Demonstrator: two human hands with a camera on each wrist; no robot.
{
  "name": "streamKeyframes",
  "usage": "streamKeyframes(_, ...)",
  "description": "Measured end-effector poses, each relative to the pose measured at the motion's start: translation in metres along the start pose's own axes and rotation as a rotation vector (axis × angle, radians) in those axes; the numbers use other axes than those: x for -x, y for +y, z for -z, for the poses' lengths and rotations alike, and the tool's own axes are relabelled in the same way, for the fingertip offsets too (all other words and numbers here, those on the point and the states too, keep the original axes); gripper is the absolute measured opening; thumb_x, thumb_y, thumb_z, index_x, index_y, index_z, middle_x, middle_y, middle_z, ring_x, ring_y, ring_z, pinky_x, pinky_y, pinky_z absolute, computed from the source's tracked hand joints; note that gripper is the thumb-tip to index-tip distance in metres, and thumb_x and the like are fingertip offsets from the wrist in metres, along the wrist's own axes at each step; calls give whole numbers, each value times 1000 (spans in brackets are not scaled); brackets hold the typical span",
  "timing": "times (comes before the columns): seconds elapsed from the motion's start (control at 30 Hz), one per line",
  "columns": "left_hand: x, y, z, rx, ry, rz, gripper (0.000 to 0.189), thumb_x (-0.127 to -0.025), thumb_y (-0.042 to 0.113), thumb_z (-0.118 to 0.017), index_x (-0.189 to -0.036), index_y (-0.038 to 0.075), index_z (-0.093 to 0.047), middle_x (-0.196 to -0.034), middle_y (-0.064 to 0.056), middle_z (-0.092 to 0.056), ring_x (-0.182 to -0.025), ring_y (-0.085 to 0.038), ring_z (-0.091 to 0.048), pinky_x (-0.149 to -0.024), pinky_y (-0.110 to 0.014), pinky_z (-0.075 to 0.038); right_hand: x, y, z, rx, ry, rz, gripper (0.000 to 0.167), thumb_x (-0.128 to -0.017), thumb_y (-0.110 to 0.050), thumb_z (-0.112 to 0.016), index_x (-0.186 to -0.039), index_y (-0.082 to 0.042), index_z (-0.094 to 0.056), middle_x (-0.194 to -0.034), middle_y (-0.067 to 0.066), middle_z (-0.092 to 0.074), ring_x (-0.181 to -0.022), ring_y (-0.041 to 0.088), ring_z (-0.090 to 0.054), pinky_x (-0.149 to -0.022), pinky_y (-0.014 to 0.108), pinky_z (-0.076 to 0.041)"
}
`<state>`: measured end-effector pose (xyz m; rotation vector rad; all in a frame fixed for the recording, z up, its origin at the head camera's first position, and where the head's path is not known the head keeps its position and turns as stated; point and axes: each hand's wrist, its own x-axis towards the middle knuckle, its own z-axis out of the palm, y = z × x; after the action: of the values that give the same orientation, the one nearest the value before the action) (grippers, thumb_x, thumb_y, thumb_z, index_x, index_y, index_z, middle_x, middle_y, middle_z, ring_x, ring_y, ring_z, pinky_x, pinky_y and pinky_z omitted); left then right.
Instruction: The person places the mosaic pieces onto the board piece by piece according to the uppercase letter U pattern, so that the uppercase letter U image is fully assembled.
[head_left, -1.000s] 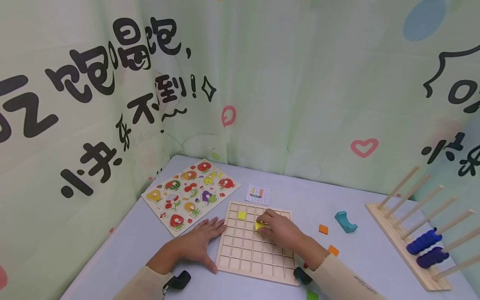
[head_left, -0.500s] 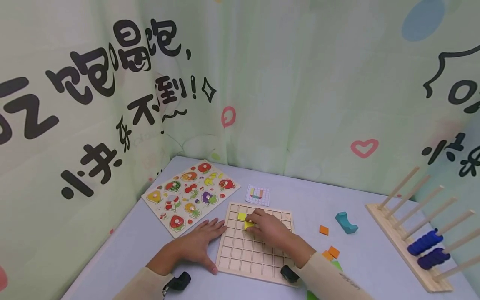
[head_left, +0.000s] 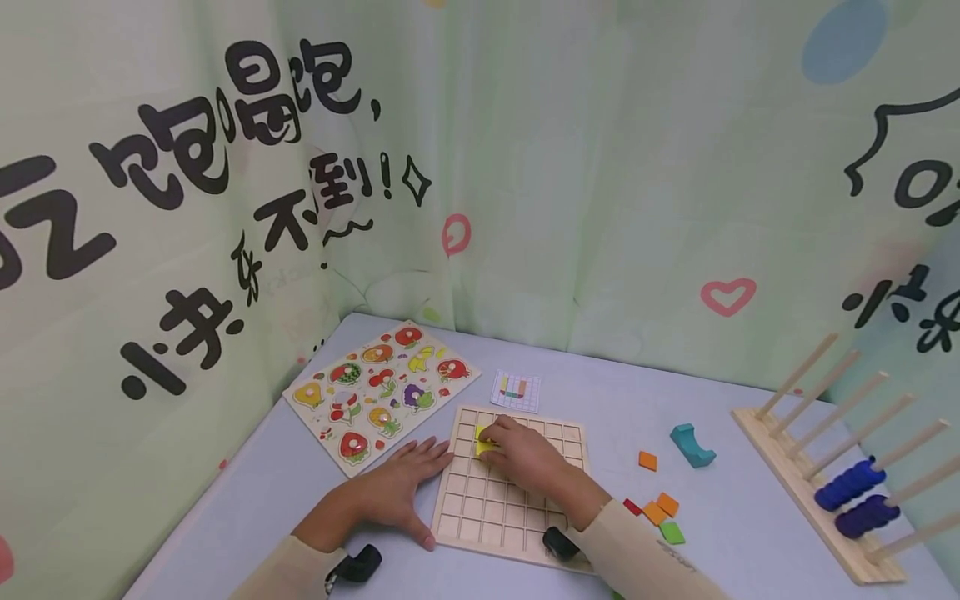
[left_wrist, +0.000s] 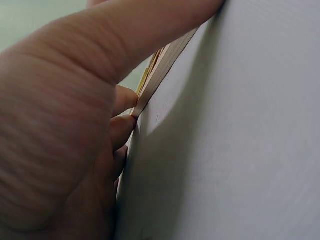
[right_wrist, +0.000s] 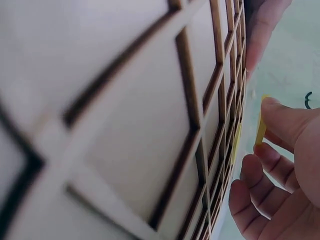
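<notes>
In the head view a square wooden grid board [head_left: 472, 508] lies on the table. My left hand [head_left: 393, 492] is spread flat beside it, fingertips at its left edge and thumb by the near left corner. My right hand [head_left: 528, 458] reaches over the upper left of the board. Between thumb and index finger it pinches a thin yellow square tile [right_wrist: 261, 125], seen edge-on in the right wrist view, a little off the grid. Another yellow tile [right_wrist: 236, 142] sits in a cell close by. The left wrist view shows the left thumb [left_wrist: 150, 30] and the board's side edge.
A fruit puzzle [head_left: 442, 400] lies at the back left, a pattern card [head_left: 515, 390] behind the board. To the right are an orange tile [head_left: 648, 461], more orange, red and green tiles [head_left: 672, 533], a teal arch block [head_left: 692, 446] and a peg rack [head_left: 791, 475] with blue beads.
My right hand has slid left across the board with the yellow tile, up to the other yellow tile. Its forearm now uncovers red and green tiles. My left hand stays put.
</notes>
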<state>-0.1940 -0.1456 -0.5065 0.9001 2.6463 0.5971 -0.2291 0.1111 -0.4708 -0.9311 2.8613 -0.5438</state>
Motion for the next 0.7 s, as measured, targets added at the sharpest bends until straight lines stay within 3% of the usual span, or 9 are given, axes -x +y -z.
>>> streamKeyframes(0.7,-1,-1,0,-1,-2,-1,125,-54,81,-71,-155,21,-27,-161,8,-14,-148,-18,-3,-118,-45,-3,-10,-6,-6,7,11,-47,28,-94,-28,-66,-116,-11,-67,-103,-3,-57,-79,8,-53,-76,31,-51)
